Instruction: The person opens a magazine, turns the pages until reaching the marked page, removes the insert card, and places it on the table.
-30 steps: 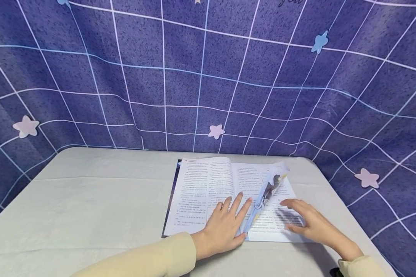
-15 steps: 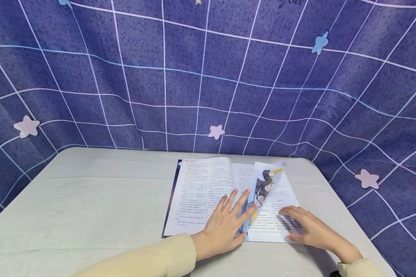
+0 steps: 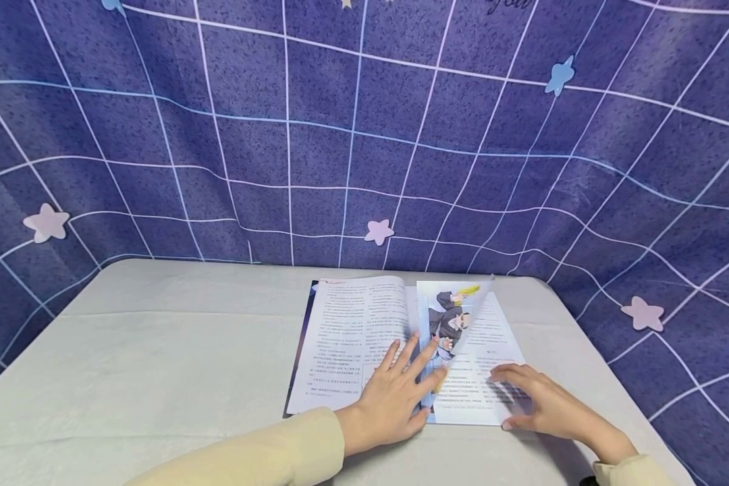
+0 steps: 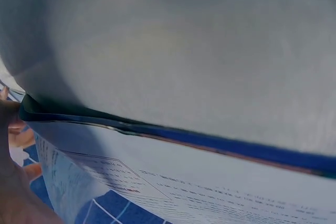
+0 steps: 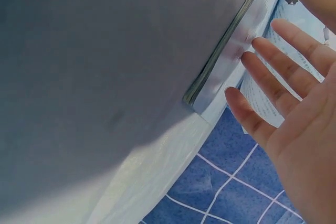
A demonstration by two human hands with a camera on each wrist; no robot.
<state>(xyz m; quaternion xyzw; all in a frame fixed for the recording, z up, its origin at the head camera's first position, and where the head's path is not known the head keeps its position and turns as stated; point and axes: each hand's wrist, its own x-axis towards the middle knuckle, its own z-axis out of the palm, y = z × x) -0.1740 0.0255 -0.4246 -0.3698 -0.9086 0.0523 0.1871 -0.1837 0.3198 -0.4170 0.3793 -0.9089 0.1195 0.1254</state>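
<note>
An open magazine (image 3: 340,337) lies on the table, printed columns of text on its pages. Over its right half a raised, curled page (image 3: 452,317) shows a colour illustration of a figure in dark clothes. My left hand (image 3: 391,405) rests near the spine, fingers spread, the fingertips against the lower part of that page. In the left wrist view only part of this hand shows at the left edge. My right hand (image 3: 543,405) is over the lower right corner of the magazine, fingers loosely extended and holding nothing. Whether its fingertips touch the paper, I cannot tell.
The table (image 3: 158,344) has a pale grey cover, with a wide stretch left of the magazine. Behind it and along the sides hangs a blue-purple curtain (image 3: 316,155) with grid lines and stars. Dark cover edges show along the magazine's left side.
The raised page has swung and spread leftward, so more of its illustration faces up. My left fingers have shifted slightly with it. My right hand has hardly moved.
</note>
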